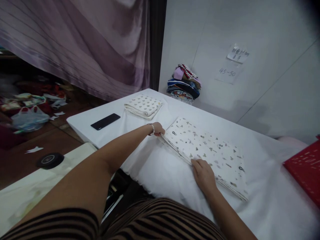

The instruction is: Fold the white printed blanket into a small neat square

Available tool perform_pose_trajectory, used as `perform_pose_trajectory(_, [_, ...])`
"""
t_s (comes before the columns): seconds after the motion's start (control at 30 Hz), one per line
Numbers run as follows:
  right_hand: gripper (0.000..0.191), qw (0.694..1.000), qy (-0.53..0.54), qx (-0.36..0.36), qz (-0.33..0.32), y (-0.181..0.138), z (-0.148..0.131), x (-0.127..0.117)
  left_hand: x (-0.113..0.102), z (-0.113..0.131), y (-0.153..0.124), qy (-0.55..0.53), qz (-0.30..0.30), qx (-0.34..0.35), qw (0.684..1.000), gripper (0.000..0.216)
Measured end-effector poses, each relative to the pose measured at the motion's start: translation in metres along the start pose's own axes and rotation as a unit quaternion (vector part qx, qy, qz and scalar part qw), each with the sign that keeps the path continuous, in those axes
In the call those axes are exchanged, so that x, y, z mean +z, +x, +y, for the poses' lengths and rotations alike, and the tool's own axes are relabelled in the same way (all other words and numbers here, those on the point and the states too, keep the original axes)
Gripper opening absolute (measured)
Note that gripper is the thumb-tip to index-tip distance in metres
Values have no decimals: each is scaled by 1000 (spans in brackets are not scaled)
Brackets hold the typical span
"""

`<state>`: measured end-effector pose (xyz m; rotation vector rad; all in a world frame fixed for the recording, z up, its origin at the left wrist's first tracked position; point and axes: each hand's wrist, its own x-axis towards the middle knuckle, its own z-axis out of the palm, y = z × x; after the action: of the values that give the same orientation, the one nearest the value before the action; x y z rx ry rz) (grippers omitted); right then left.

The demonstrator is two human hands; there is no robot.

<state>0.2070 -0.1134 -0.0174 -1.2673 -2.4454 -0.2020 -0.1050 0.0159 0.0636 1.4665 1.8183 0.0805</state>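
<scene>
A white printed cloth (210,150), folded into a long rectangle of several layers, lies on the white-covered table (265,150). At its left near corner my left hand (158,128) pinches the layered edge. My right hand (203,173) is at the middle of the near edge, thumb and fingers curled over the layers. Beyond my left hand rests a second folded cloth (143,106), white with small grey-green prints.
A black phone (105,121) lies at the table's left. A red plastic basket (305,166) stands at the right edge. Folded textiles (184,83) are stacked by the wall. A dark round object (50,160) sits on a side surface at left, near a plastic bag (30,118) on the floor.
</scene>
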Motion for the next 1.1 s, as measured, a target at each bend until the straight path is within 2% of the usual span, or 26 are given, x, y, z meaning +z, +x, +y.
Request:
perform_pose_trajectory(0.27, [29,1000,0,-4,-2,1,0,1,14,-24,-3,-28,28,1,999,16])
perform_pose_trajectory(0.47, [30,1000,4,7,-11,1,-1,-1,19,-22,-5,3,67,9,998,18])
perform_pose_trajectory(0.7, [30,999,4,22,-37,2,-2,-2,29,-25,-4,74,134,25,988,33])
perform_pose_trajectory(0.97, [30,999,-15,9,-27,3,0,-2,27,-16,5,145,86,23,986,36])
perform_pose_trajectory(1.1, [30,1000,3,-8,-27,1,1,-4,22,-13,2,154,80,26,984,35])
